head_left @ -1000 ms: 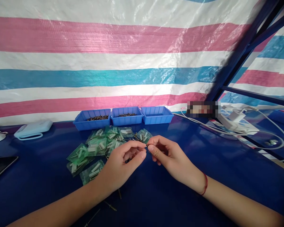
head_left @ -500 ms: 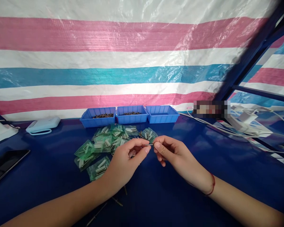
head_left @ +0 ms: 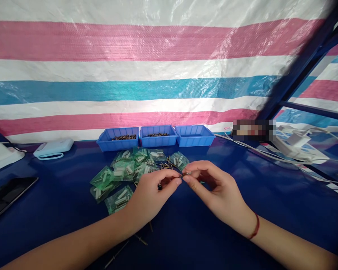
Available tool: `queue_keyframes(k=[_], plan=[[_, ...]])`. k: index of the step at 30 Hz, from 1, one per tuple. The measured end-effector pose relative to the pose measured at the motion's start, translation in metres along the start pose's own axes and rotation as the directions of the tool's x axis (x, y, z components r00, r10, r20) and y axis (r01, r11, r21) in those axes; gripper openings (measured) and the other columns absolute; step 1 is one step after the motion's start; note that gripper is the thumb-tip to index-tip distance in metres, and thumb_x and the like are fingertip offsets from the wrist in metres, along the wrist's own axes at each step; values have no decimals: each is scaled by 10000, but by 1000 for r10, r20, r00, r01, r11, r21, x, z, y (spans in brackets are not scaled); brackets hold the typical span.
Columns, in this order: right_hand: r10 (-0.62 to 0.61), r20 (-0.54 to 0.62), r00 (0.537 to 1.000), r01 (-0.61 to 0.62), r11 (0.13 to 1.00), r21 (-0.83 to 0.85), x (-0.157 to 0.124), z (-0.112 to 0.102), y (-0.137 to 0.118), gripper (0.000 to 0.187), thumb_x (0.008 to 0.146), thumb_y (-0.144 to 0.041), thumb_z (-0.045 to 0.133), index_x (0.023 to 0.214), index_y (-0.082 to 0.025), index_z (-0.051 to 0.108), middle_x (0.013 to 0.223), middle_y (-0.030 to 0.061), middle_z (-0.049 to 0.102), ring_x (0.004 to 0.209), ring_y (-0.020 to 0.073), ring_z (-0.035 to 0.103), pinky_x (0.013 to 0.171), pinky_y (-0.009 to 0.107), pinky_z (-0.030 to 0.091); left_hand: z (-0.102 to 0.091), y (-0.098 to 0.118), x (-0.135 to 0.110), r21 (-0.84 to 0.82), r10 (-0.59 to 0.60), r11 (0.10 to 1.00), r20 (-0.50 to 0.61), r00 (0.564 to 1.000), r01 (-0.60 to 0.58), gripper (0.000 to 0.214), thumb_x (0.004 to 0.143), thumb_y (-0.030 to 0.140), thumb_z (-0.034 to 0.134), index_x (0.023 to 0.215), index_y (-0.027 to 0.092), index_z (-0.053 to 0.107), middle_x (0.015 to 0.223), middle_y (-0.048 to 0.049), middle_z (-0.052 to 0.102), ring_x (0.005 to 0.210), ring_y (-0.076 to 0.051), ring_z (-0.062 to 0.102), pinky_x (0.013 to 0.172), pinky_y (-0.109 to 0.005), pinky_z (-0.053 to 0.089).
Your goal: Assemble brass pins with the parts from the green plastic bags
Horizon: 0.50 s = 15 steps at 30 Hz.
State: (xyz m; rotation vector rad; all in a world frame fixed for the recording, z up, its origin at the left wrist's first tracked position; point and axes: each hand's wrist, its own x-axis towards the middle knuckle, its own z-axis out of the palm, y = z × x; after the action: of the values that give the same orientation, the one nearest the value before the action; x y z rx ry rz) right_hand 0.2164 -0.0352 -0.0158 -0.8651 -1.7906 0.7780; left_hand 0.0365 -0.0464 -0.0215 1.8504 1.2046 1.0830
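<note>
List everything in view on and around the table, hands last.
bins: three, blue, in a row at the table's back; the left two hold small dark parts
bags: a pile, green with white pieces, in front of the bins
loose pins: a few, dark, by the left forearm
white device: one, back left
dark screen: one, black, left edge
charger and cables: white, right side
tarp: one, striped pink, white and blue, behind
table: one, dark blue
small pin: one, pinched between both hands
red string: one, right wrist
left hand: one, centre
right hand: one, centre
</note>
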Motion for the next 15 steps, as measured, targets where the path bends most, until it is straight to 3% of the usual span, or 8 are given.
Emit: queue_keyframes(k=[2, 5, 7, 10, 12, 15], plan=[[-19, 17, 1000, 19, 1000, 12, 1, -1, -1, 295, 858, -222, 634, 1126, -284, 527, 1037, 20, 623, 687, 107, 601, 607, 246, 522, -8, -3, 11, 49, 42, 998, 33, 999, -44, 141, 886, 271, 572, 881, 211, 700, 767, 18, 704, 671, -126, 622, 629, -230, 486], [-4, 35, 999, 7, 997, -72, 6, -6, 2, 302, 878, -241, 597, 1157, -270, 485, 1083, 42, 606, 655, 108, 584, 557, 250, 518, -29, -13, 48, 207, 120, 974, -107, 987, -96, 186, 905, 324, 549, 926, 210, 694, 871, -11, 726, 762, -148, 652, 680, -254, 508], [-18, 126, 992, 48, 971, -235, 9, -8, 7, 177, 901, -230, 548, 1078, -235, 555, 1039, 50, 616, 671, 121, 584, 579, 266, 521, -46, -23, 80, 437, 221, 892, -199, 955, -116, 234, 930, 319, 499, 1004, 197, 685, 924, -45, 734, 800, -170, 665, 723, -296, 522], [-69, 316, 946, 203, 888, -414, 11, -6, 17, 221, 913, -188, 503, 1106, -204, 609, 1083, 78, 625, 880, 181, 615, 768, 335, 537, -62, -35, 115, 542, 270, 828, -161, 949, -143, 201, 880, 265, 570, 1015, 182, 695, 1014, -84, 723, 954, -243, 641, 875, -408, 486], [-91, 405, 910, 294, 830, -473, 11, -3, 23, 258, 917, -185, 498, 1144, -188, 620, 1111, 93, 624, 995, 219, 595, 873, 390, 508, -63, -37, 120, 570, 295, 804, -137, 946, -168, 260, 853, 264, 608, 1087, 172, 675, 1132, -103, 685, 1099, -282, 572, 974, -464, 423], [-77, 473, 878, 348, 781, -519, 13, 2, 28, 231, 937, -203, 478, 1046, -175, 679, 1037, 94, 644, 946, 224, 597, 844, 392, 506, -55, -31, 95, 576, 317, 793, -107, 942, -201, 298, 898, 281, 546, 1165, 185, 638, 1194, -91, 647, 1148, -262, 534, 1001, -454, 410]])
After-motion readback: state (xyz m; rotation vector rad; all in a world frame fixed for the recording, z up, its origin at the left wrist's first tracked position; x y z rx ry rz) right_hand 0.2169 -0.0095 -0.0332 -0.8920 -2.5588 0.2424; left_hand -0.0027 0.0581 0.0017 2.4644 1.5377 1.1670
